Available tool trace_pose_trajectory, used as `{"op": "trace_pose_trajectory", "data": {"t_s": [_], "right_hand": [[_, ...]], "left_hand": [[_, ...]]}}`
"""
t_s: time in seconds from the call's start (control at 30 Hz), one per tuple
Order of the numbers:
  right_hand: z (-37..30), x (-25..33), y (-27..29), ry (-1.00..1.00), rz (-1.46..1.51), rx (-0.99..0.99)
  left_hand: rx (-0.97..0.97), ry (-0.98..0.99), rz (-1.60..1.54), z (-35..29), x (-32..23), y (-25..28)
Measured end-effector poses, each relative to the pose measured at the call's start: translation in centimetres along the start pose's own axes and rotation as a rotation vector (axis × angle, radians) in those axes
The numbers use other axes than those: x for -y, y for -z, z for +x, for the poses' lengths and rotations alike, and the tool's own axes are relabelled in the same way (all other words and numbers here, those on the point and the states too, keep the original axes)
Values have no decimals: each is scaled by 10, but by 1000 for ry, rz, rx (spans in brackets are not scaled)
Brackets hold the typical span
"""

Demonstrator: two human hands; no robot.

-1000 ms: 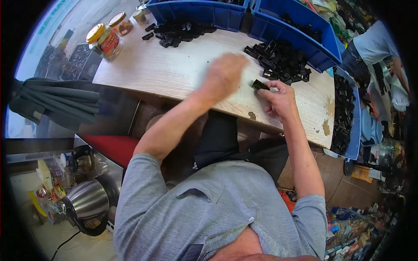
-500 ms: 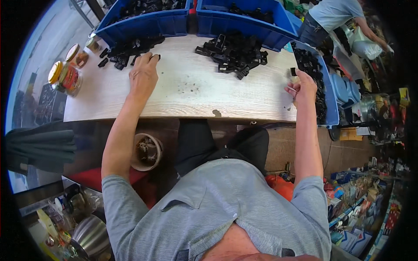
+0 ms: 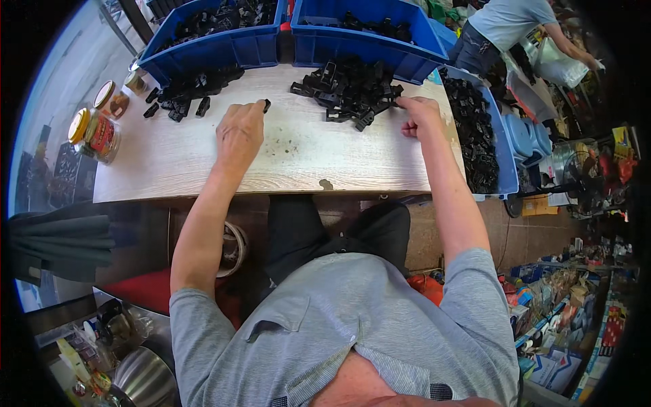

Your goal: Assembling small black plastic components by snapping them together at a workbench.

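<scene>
Likely picking step: left hand (image 3: 241, 132) pinches part (image 3: 267, 105) left of pile (image 3: 352, 91); right hand (image 3: 422, 117) at pile's right edge, can't tell if pinching. Next likely needs clean single pick.

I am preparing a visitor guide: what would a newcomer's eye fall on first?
Two blue bins catch the eye first, at the far edge of the table, with heaps of black parts before them. The left hand holds a small part between the heaps; the right hand is at the right heap's edge. A yellow-lidded jar stands at the table's left end.
</scene>
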State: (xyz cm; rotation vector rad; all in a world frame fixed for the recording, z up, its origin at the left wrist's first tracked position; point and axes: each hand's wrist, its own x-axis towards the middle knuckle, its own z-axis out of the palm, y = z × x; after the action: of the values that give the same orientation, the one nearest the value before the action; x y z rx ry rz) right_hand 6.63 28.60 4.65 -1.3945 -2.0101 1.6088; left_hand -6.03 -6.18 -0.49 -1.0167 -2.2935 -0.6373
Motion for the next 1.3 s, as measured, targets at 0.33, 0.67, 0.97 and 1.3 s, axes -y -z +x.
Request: {"op": "trace_pose_trajectory", "data": {"t_s": [0.33, 0.67, 0.97, 1.3], "right_hand": [[-12, -10, 12, -52, -91, 43], [-33, -33, 33, 9, 25, 84], [-16, -25, 27, 174, -58, 191], [-11, -46, 22, 277, 8, 270]], "left_hand": [[-52, 74, -81, -1, 1, 5], [-37, 36, -63, -2, 3, 2], [-146, -82, -457, -7, -85, 3], [99, -89, -352, 21, -206, -61]]}}
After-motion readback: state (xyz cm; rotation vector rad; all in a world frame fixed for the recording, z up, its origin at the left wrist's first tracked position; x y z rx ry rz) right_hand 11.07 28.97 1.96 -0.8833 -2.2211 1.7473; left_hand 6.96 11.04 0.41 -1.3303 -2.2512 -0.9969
